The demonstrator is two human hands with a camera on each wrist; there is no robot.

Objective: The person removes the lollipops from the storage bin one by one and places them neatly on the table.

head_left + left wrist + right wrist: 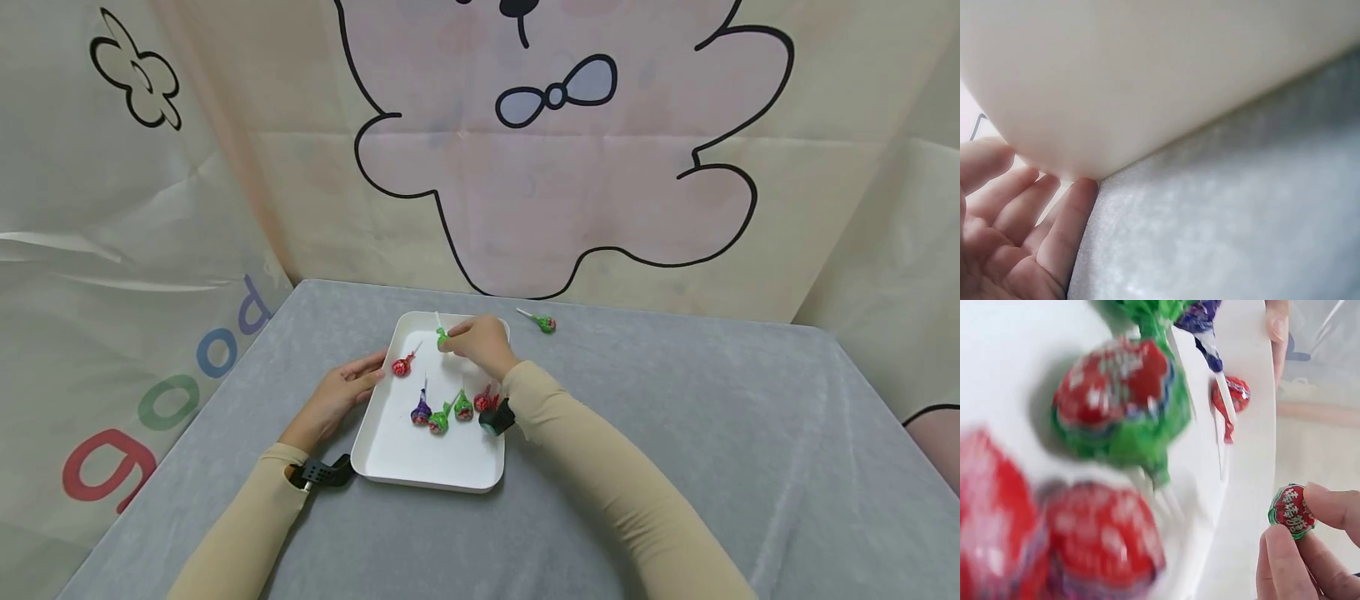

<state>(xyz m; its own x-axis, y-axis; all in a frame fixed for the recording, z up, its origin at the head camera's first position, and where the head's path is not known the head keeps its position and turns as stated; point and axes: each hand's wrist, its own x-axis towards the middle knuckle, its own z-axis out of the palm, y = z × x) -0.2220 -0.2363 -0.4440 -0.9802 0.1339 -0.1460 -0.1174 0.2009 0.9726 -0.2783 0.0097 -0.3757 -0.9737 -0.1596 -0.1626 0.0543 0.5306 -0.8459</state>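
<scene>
In the head view, my right hand (pixel 482 343) is over the far end of a white tray (pixel 420 467) and pinches a green-wrapped lollipop (pixel 442 338), its stick pointing away. The right wrist view shows that lollipop's red and green head (pixel 1291 512) between thumb and fingers. My left hand (pixel 341 398) is at the tray's left side; in the left wrist view its fairly straight fingers (pixel 1075 219) touch the outer wall. On the tray lie a red lollipop (pixel 402 365), a purple one (pixel 422 411), green ones (pixel 439 421) and red ones (pixel 483 398) beside the right wrist.
Another green lollipop (pixel 545 323) lies on the grey tablecloth (pixel 675 417) right of the tray, near the table's far edge. A printed cloth backdrop (pixel 525 192) stands behind the table and along its sides. Black straps (pixel 324 472) circle both wrists.
</scene>
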